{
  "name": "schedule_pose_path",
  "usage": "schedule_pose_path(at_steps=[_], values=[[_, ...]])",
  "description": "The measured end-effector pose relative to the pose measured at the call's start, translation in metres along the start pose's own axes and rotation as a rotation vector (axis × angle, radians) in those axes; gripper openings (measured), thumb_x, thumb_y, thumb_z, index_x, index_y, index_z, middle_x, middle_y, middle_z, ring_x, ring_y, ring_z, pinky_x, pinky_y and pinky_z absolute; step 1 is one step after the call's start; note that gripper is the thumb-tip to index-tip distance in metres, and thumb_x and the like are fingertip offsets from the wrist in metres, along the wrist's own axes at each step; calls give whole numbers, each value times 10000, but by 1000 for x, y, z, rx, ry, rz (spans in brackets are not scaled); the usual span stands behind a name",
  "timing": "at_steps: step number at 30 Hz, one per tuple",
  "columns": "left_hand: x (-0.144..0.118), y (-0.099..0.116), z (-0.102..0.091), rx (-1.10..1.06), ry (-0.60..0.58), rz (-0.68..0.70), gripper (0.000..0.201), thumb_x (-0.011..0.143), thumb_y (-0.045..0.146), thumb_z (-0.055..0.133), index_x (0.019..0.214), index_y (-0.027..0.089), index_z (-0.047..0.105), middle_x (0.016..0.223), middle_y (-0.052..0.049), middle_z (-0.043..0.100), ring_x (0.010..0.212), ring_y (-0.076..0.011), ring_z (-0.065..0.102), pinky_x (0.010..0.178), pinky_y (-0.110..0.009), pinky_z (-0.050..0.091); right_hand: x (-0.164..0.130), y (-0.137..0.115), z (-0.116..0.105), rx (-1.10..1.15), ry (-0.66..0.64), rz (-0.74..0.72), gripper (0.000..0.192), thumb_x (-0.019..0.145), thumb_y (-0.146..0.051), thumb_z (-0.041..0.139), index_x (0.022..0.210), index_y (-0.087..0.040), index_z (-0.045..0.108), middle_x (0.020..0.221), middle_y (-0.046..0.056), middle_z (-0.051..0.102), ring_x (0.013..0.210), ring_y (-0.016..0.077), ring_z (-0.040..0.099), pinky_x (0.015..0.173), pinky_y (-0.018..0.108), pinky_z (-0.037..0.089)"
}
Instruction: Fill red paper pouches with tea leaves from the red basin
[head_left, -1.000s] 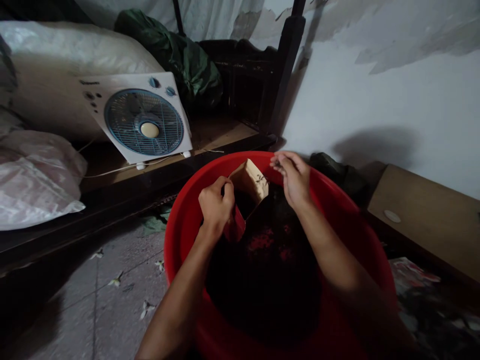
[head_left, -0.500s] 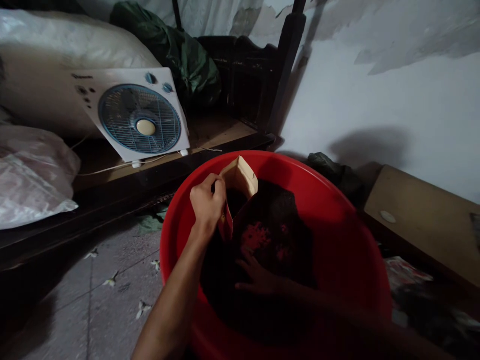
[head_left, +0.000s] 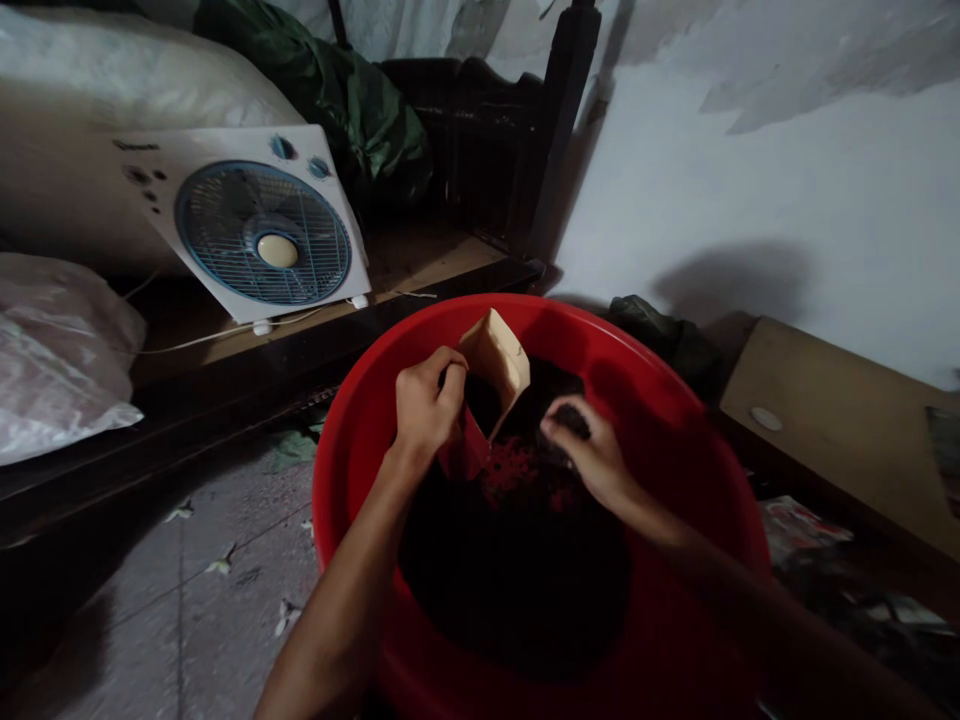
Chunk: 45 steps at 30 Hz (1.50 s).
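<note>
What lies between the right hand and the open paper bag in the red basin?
In the head view, only dark loose material in the basin lies between the right hand and the bag, held by the left hand.

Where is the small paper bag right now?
The paper bag is over the far-left part of the red basin, held open by the left hand; the right hand is just to its right.

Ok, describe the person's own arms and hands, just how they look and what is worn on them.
Both forearms are bare as far as the picture shows: no sleeve, glove, watch, ring or bracelet is visible on the left hand or the right hand. The right arm lies in deep shadow, so small details there cannot be made out.
</note>
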<state>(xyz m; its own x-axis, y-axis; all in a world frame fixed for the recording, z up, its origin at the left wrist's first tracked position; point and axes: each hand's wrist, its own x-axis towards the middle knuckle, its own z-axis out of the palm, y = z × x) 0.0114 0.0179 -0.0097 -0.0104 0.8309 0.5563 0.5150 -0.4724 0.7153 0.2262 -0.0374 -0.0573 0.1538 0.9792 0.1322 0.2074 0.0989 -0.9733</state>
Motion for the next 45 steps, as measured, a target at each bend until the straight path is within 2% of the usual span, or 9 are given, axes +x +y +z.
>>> schedule_pose_path(at_steps=[3,7,14,19,25,30,36,40,45], values=[[-8,7,12,8,-92,43,223,879,220,445,798,213,653,733,13,689,681,-128,627,699,-240,455,28,-62,9,346,289,-61,219,757,-359,703,880,-241,566,783,-49,568,683,118,538,620,236,451],[-15,11,23,22,-139,81,244,918,227,417,836,214,646,785,1,700,724,-133,643,727,-245,454,54,-99,34,577,299,-166,181,747,-299,683,864,-230,563,785,-51,582,739,109,586,709,240,497],[-12,10,18,35,-81,6,235,916,242,434,835,211,653,765,-4,689,687,-134,612,693,-249,437,76,-93,51,373,35,-294,144,775,-311,715,880,-214,724,975,1,722,1015,167,646,988,372,496],[-4,0,6,47,93,-94,212,860,216,478,798,210,681,705,14,679,626,-121,577,618,-243,400,81,-47,26,-10,148,-410,201,877,-367,620,974,-241,742,1130,38,708,1135,212,615,1055,438,456],[7,-14,-13,-52,243,-76,215,818,186,481,738,221,677,680,28,670,623,-113,573,621,-236,423,4,84,-1,-655,-604,148,563,770,-548,720,1238,-238,700,1399,161,586,1339,421,474,1106,649,323],[3,-13,-13,-50,294,11,201,833,207,473,761,220,660,705,18,667,670,-117,587,651,-231,444,-71,116,-13,-852,-1108,471,942,788,-747,598,1571,-295,330,1692,99,101,1528,470,33,1177,669,182],[-4,-12,-7,7,240,59,226,830,231,463,744,203,670,682,12,671,607,-100,571,620,-221,436,-86,106,-16,-713,-1001,519,931,736,-577,725,1534,-221,404,1621,154,313,1463,407,337,1201,516,277],[-1,-14,-7,-49,292,93,207,817,179,490,737,202,680,654,31,673,583,-84,566,600,-204,426,-76,89,-10,-348,-903,448,474,741,-399,697,1179,-218,673,1229,84,690,1170,311,622,1049,439,461],[0,-15,-5,-70,324,184,198,795,135,518,709,202,684,613,54,666,524,-66,553,547,-187,402,-28,20,4,45,-290,282,291,705,-408,725,913,-228,631,856,-8,684,785,190,645,778,344,535]])
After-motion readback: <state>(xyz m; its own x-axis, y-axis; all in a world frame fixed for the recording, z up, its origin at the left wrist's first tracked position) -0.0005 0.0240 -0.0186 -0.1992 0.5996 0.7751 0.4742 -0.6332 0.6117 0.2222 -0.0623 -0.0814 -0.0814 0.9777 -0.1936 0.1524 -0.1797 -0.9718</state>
